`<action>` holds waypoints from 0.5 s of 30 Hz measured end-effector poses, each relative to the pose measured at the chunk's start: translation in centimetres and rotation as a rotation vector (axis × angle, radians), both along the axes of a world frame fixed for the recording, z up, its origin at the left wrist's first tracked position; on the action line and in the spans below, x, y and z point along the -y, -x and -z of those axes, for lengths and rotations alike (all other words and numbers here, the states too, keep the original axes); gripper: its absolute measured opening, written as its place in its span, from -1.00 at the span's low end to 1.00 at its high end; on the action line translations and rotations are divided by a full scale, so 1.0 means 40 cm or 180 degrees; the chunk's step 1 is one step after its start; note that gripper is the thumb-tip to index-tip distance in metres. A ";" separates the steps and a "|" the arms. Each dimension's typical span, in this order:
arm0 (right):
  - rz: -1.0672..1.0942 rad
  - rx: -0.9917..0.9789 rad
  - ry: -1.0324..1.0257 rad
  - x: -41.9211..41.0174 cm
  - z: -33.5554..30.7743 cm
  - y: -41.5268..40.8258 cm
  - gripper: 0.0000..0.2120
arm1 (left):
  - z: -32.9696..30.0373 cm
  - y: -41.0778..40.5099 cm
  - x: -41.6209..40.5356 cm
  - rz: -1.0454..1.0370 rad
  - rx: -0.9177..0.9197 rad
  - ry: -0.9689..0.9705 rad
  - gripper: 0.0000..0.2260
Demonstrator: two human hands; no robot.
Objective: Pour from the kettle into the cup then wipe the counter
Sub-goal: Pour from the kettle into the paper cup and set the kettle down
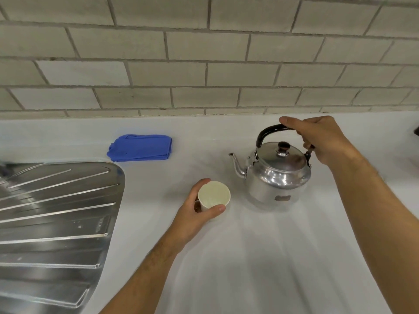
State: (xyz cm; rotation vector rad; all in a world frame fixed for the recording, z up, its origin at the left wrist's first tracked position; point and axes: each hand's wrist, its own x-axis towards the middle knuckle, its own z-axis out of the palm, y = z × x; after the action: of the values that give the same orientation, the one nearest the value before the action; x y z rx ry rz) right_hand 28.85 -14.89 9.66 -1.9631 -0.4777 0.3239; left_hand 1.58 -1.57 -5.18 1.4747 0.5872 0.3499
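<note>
A shiny metal kettle (275, 175) with a black arched handle stands upright on the white counter (249, 257), its spout pointing left. My right hand (322, 139) is closed around the handle's top. A small cream cup (213, 195) stands upright to the kettle's left, below the spout. My left hand (192, 214) wraps it from the left, thumb on the near side. A folded blue cloth (140, 147) lies at the back of the counter, left of both hands.
A ribbed steel sink drainboard (56, 218) covers the counter's left side. A grey brick wall (204, 64) rises behind the counter. A dark object (416, 131) peeks in at the right edge.
</note>
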 end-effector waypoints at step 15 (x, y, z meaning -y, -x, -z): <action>0.0557 -0.0088 -0.0138 -0.182 0.058 -0.216 -0.31 | 0.001 0.001 0.004 -0.0085 -0.0035 0.0010 -0.39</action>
State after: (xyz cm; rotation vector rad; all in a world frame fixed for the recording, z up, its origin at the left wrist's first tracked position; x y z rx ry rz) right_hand 37.49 -7.63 7.32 -1.9401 -0.2901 0.2272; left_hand 1.55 -1.72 -5.23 1.4677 0.6165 0.3617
